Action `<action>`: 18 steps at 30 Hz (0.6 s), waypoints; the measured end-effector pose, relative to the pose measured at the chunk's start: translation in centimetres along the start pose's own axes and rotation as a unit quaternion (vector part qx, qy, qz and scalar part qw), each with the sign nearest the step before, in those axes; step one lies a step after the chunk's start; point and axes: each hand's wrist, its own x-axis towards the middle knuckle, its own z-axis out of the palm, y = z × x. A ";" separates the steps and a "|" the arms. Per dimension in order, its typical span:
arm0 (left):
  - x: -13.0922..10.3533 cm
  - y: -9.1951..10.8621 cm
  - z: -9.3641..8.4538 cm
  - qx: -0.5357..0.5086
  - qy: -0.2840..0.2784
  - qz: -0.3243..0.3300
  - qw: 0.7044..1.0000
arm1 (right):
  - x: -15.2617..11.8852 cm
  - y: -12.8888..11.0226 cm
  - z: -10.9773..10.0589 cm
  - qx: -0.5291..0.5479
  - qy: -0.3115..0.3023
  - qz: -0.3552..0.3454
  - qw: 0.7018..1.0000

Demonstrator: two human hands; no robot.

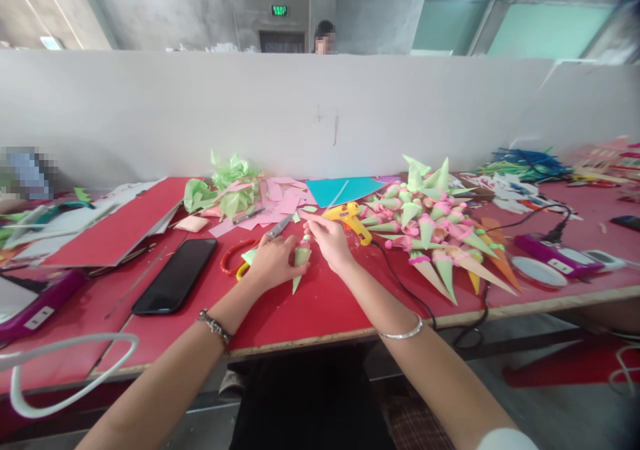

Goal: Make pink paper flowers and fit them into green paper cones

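Note:
My left hand point(274, 262) is closed on a small light-green paper cone point(301, 258), its point toward me. Small pale and pink bits show at the cone's wide end. There my right hand point(327, 242) pinches with thumb and forefinger; what lies between the fingertips is too small to make out. Scissors with red and yellow handles point(233, 263) lie partly under my left hand. A yellow glue gun point(351, 220) rests just beyond my right hand. To its right is a pile of green and pink paper cones point(425, 220).
A black phone point(175, 277) lies left of my hands. Behind are pink paper scraps point(283, 195), crumpled green paper point(230, 187) and a teal sheet point(340, 190). Purple power strips point(557, 253) sit at both sides. A white partition point(200, 117) closes the back; a person's head shows beyond.

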 end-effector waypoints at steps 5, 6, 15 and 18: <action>0.1 -0.4 0.3 -0.086 -0.005 -0.049 0.995 | 0.0 -0.1 0.2 0.033 0.001 0.008 0.999; 0.1 -0.5 0.3 -0.108 0.001 -0.061 0.992 | 0.0 -0.2 0.2 0.027 0.002 0.002 1.000; 0.5 -1.4 1.0 -0.344 0.102 -0.121 0.926 | 0.1 0.0 0.0 0.025 0.012 -0.010 1.000; 0.6 -1.4 1.1 -0.419 0.112 -0.113 0.894 | 0.0 0.1 -0.1 0.011 0.015 -0.011 1.000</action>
